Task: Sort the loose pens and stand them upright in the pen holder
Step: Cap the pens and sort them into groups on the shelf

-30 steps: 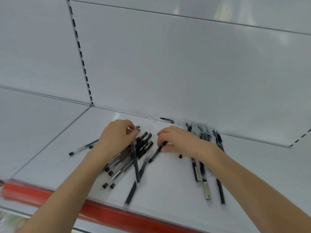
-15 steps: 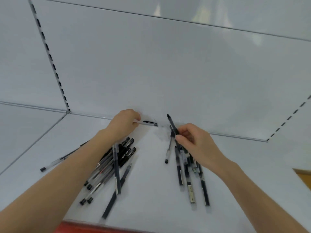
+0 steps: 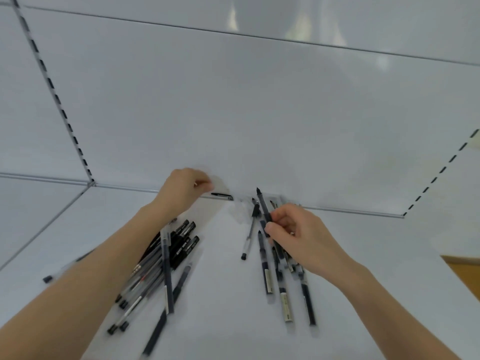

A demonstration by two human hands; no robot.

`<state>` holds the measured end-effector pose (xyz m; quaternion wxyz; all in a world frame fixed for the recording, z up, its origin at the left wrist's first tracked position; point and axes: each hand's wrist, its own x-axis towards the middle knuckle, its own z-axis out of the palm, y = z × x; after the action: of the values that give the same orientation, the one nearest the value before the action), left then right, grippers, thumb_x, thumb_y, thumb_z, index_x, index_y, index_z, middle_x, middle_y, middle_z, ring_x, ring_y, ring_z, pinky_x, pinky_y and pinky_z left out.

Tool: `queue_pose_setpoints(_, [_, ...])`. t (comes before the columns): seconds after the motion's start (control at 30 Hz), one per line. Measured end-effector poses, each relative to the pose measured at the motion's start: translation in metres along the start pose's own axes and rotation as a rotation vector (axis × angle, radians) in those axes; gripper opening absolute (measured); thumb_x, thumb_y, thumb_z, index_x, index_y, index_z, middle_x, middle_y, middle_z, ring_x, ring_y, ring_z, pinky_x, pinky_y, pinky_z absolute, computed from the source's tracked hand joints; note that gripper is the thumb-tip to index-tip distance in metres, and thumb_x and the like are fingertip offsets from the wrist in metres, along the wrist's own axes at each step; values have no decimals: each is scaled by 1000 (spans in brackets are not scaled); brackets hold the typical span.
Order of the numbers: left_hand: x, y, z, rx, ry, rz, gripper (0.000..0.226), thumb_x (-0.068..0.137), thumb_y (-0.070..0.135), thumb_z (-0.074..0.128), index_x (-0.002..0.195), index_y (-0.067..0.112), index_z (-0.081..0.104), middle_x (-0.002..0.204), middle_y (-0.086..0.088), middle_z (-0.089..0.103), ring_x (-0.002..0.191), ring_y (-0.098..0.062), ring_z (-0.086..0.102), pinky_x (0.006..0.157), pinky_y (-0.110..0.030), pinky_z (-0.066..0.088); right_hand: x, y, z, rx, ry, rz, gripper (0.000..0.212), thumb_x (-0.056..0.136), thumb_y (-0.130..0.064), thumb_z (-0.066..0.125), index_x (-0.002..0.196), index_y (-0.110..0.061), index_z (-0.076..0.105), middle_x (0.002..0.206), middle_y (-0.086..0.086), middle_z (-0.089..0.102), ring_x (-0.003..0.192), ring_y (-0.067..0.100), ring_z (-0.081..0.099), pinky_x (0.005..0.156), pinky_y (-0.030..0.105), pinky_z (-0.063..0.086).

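Loose black and clear pens lie on a white shelf [image 3: 223, 294]. One pile of pens [image 3: 166, 258] sits under my left forearm. A second group of pens [image 3: 280, 276] lies below my right hand. My left hand [image 3: 185, 189] reaches to the back edge and pinches a clear pen with a black clip [image 3: 222, 196] that lies along the back wall. My right hand [image 3: 298, 232] grips a dark pen [image 3: 262, 203], its tip tilted up and away. A single clear pen [image 3: 248, 236] lies between the hands. No pen holder is in view.
The white back panel [image 3: 233, 113] rises right behind the hands. Slotted uprights [image 3: 55, 97] run up the wall at left and at right [image 3: 441, 172]. A brown surface [image 3: 465, 271] shows past the shelf's right end. One stray pen [image 3: 48, 278] lies far left.
The view tilted up and the red shelf front dropped out of sight. My left hand left the pile and reached the pen at the back wall. My right hand lifted a dark pen.
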<state>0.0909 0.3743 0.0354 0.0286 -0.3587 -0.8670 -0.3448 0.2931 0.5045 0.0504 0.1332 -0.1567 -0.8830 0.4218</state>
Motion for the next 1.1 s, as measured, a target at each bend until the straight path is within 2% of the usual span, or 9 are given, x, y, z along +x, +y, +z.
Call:
queue_pose_setpoints(0.07, [-11, 22, -9, -373, 66, -73, 18, 89, 17, 59, 78, 8, 70, 77, -4, 66, 70, -11, 57, 72, -29, 47, -3, -12, -1, 86, -24, 12, 9, 89, -18, 55, 83, -26, 54, 72, -2, 71, 63, 8, 65, 56, 13, 47])
queue_pose_setpoints(0.13, [-24, 42, -17, -749, 97, -157, 18, 89, 14, 58, 76, 7, 69, 72, -9, 67, 66, -15, 61, 71, -31, 56, -8, -24, 0, 207, -73, 22, 6, 88, -13, 53, 85, -18, 55, 65, 2, 71, 54, 10, 64, 51, 17, 47])
queue_pose_setpoints(0.2, [-34, 55, -22, -954, 107, -208, 17, 90, 13, 56, 78, 9, 68, 64, -3, 69, 63, -14, 66, 65, -23, 58, -16, -35, 1, 251, -110, 0, 7, 88, -11, 53, 83, -16, 55, 59, 3, 68, 47, 13, 61, 46, 18, 44])
queue_pose_setpoints(0.3, [-45, 66, -26, -1117, 127, -241, 15, 92, 13, 53, 85, 9, 65, 61, 1, 69, 59, -11, 67, 59, -20, 56, -26, -46, 5, 242, -101, -66, 12, 86, -12, 52, 77, -19, 54, 47, -1, 61, 36, 10, 50, 42, 17, 40])
queue_pose_setpoints(0.43, [-54, 73, -28, -1187, 165, -247, 16, 92, 14, 51, 84, 8, 64, 62, 0, 69, 57, -11, 67, 59, -20, 55, -32, -51, 10, 262, -52, -98, 14, 86, -14, 51, 75, -22, 53, 42, -2, 55, 33, 9, 41, 41, 18, 37])
queue_pose_setpoints(0.63, [-63, 87, -23, -1214, 186, -233, 15, 91, 14, 52, 85, 8, 64, 64, 0, 69, 60, -12, 67, 61, -22, 56, -32, -52, 12, 292, 7, -97, 12, 86, -13, 52, 75, -17, 55, 41, 0, 52, 33, 8, 39, 42, 17, 36])
queue_pose_setpoints(0.83, [-74, 100, -17, -1199, 191, -180, 11, 84, 8, 60, 90, 13, 68, 75, -4, 70, 76, -19, 66, 76, -33, 58, -33, -49, 10, 387, 134, -88, 21, 88, -14, 55, 67, -14, 54, 39, 1, 48, 30, 6, 40, 38, 11, 33])
queue_pose_setpoints(1.0, [-76, 105, -16, -1161, 190, -144, 12, 85, 6, 60, 89, 13, 68, 74, -8, 67, 74, -20, 64, 75, -32, 59, -36, -47, 14, 337, 133, -110, 21, 90, -15, 52, 69, -15, 49, 40, 0, 50, 32, 5, 42, 40, 12, 34])
queue_pose_setpoints(1.1, [-72, 97, -18, -1139, 134, -153, 11, 85, 7, 60, 88, 13, 68, 72, -7, 66, 72, -20, 62, 73, -32, 58, -29, -48, 9, 301, 25, -84, 21, 91, -20, 51, 71, -14, 50, 43, -1, 58, 32, 4, 42, 38, 15, 34])
